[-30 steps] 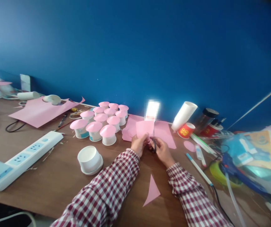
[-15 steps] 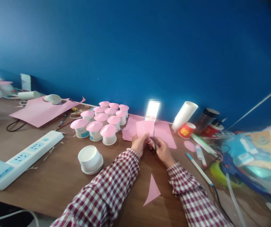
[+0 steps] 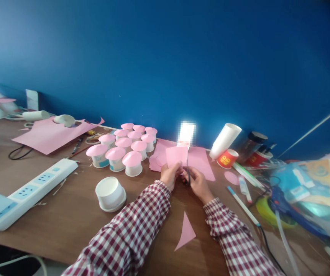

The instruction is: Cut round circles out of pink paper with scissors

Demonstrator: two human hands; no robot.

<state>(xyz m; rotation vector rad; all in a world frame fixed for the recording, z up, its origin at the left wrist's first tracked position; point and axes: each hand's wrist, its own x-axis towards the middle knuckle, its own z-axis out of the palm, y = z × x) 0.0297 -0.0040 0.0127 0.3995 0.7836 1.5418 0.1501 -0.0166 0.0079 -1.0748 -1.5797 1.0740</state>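
My left hand (image 3: pixel 169 175) pinches the lower edge of a small pink paper piece (image 3: pixel 176 156), which stands up from my fingers. Close beside it, my right hand (image 3: pixel 199 184) is closed on dark-handled scissors (image 3: pixel 188 176), whose blades point up along the paper's right edge. Behind both hands lie larger pink paper sheets (image 3: pixel 201 161) on the table. A pink triangular offcut (image 3: pixel 186 232) rests between my forearms. Some of my fingertips are hidden behind the paper and the scissors.
Several white cups with pink paper tops (image 3: pixel 132 158) stand to the left. Nearer are an upturned white tub (image 3: pixel 110 193) and a power strip (image 3: pixel 29 193). On the right are a red cup (image 3: pixel 227 158), a white cup stack (image 3: pixel 226 141), a pink disc (image 3: pixel 232 178) and a blue glue gun (image 3: pixel 297 218).
Almost nothing differs. Both hands, the paper and the scissors keep their places; the view has shifted very slightly.
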